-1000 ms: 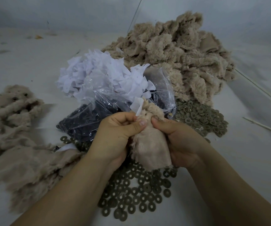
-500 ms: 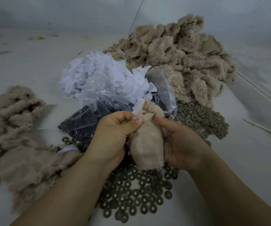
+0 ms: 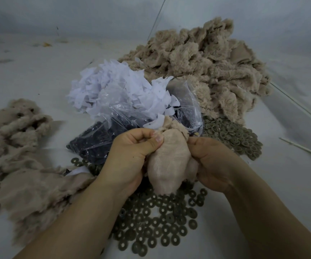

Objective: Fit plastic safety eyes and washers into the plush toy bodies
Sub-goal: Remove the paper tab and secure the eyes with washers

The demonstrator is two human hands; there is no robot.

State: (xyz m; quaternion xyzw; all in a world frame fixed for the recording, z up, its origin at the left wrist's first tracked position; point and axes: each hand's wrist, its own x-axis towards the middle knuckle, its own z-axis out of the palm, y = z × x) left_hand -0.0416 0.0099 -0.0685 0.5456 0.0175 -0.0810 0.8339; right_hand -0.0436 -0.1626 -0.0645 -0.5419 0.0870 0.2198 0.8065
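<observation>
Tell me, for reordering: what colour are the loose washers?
Dull olive-green washers, clearest in the head view.

The pale surface (image 3: 29,75) bears plush piles (image 3: 207,71), washers (image 3: 160,227) and a bag (image 3: 102,139).

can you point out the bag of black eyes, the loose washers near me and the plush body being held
bag of black eyes (image 3: 93,144), head view, on the dark eyes behind the clear plastic.
loose washers (image 3: 156,230), head view, middle of the near scatter.
plush body (image 3: 167,165), head view, on its smooth inside-out fabric between the hands.

White paper scraps (image 3: 113,90) heap on the pale work surface (image 3: 29,75); thin white sticks (image 3: 304,150) lie far right.
</observation>
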